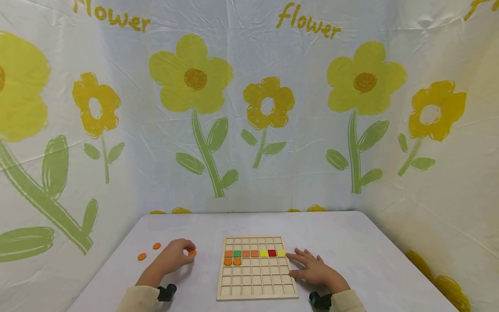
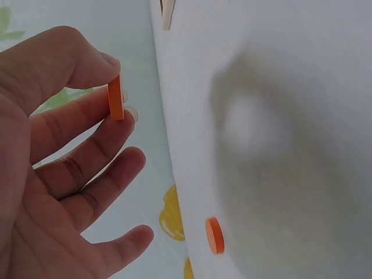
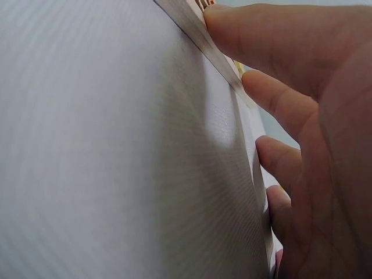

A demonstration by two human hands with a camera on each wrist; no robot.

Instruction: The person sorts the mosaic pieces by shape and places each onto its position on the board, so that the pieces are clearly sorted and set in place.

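My left hand (image 1: 176, 255) pinches an orange disc (image 2: 115, 100) between thumb and fingertips, held above the table left of the wooden grid board (image 1: 257, 291). On the board, one row holds coloured square tiles: orange, green, yellow and a red tile (image 1: 271, 253). Directly below its left end lie two orange discs, one being the leftmost disc (image 1: 228, 262). My right hand (image 1: 314, 269) touches the board's right edge with thumb and a finger, its fingers spread and fairly straight. In the right wrist view the board's side (image 3: 200, 40) runs beneath the fingertips.
Two loose orange discs, a nearer disc (image 1: 142, 256) and a farther disc (image 1: 157, 245), lie on the white table (image 1: 323, 229) left of my left hand. A flower-printed curtain (image 1: 257, 182) hangs behind the table and along both sides.
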